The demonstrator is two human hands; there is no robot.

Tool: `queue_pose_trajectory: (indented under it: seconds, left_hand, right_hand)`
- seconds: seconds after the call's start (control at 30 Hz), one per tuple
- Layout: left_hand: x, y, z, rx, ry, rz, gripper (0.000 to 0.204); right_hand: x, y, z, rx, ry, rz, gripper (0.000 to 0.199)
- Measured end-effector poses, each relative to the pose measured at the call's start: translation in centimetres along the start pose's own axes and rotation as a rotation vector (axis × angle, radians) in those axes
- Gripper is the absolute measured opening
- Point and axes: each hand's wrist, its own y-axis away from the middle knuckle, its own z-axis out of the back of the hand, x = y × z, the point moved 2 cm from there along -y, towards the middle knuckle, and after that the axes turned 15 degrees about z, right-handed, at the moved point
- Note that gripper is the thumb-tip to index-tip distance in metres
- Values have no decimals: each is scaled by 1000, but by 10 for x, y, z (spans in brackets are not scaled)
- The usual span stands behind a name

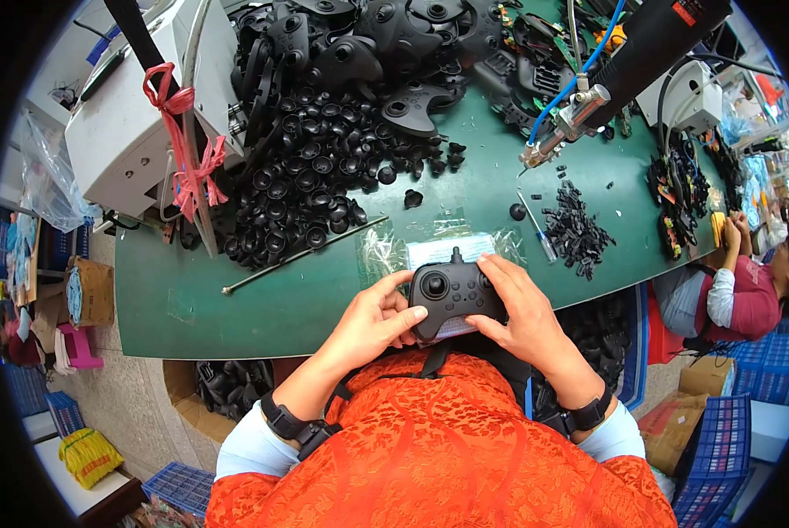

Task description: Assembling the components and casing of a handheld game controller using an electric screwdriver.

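Observation:
A black game controller (451, 295) is held between my two hands at the near edge of the green table (192, 308). My left hand (378, 315) grips its left side, thumb on the face near the thumbstick. My right hand (522, 308) wraps the right grip, its fingers along the top edge and the thumb at the lower edge. A short black stub sticks up from the controller's top. Under and behind it lies a white printed sheet (447, 250) taped to the table. The controller's underside is hidden.
Black thumbstick caps (306, 176) lie heaped ahead on the left, below piled controller shells (350, 57). A thin metal rod (302, 255) lies before them. Small black parts (579, 229) sit right, near a screwdriver (539, 229). An electric driver (623, 70) hangs above. Another person (737, 290) works far right.

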Motion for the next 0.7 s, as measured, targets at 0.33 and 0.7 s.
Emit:
queue_pose_trajectory:
  seconds: [0.33, 0.7]
  left_hand:
    - [3, -2, -2, 78, 31, -3, 60]
    - [-1, -7, -5, 78, 49, 55, 53]
  right_hand:
    - [-2, 4, -5, -13, 3, -4, 78]
    - [0, 5, -7, 10, 69, 23, 80]
